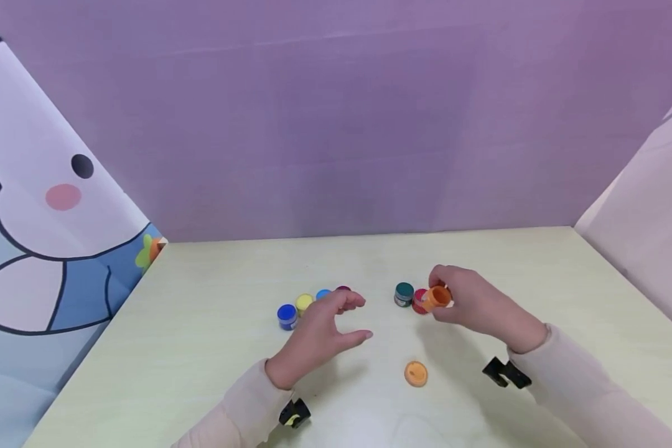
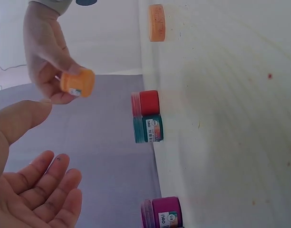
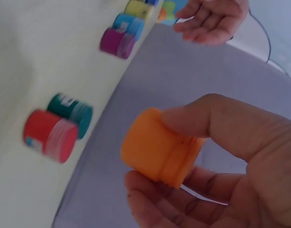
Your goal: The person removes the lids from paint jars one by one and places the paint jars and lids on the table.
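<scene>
The right hand (image 1: 473,302) grasps a small round orange plastic jar (image 1: 439,296) between thumb and fingers, in the air above the pale table (image 1: 201,348). In the head view, a flat round orange lid (image 1: 416,374) lies near six o'clock from this jar. The left hand (image 1: 320,331) has its fingers released, with thumb apart; a dark-blue cylindrical jar (image 1: 287,317) is at its ten o'clock

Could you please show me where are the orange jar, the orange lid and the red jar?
Orange jar (image 3: 150,146): right wrist view, on its side wall.
Orange lid (image 1: 415,374): head view, on its upward face.
Red jar (image 2: 148,103): left wrist view, on its body.
</scene>
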`<state>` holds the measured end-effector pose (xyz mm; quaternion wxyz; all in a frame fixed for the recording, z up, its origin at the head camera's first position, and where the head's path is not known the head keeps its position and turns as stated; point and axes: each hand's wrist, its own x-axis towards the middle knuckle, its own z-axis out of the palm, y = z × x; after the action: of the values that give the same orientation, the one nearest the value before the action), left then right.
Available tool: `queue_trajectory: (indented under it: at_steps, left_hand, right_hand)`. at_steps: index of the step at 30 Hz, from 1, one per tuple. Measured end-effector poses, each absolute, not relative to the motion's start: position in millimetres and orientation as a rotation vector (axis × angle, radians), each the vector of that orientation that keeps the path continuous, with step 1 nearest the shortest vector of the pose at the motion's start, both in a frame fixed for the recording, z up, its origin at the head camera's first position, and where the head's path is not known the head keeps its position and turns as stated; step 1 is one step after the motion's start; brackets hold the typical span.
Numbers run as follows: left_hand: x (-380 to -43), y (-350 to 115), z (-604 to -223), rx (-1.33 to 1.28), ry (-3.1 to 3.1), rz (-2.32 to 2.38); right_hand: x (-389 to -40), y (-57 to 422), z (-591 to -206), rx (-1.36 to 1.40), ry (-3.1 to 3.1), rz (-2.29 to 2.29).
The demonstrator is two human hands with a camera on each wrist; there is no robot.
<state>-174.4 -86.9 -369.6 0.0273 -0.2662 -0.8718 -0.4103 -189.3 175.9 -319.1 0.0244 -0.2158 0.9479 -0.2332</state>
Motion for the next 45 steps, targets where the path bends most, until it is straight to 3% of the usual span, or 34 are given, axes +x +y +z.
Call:
queue_trajectory:
  at_steps: [16, 34, 45]
  left_hand:
    - [-173, -92, -369, -0.805, -2.761, -1.264]
    - [-176, -89, -370, -0.772, -2.916, -1.172]
    - [-177, -89, -371, -0.807, -2.948, -1.120]
  right_hand:
    - [-225, 208, -352, -0.459, 2.830, -0.544]
    - [-227, 210, -369, -0.397, 2.794, -0.464]
    - [-229, 200, -373, -0.542, 2.937, -0.565]
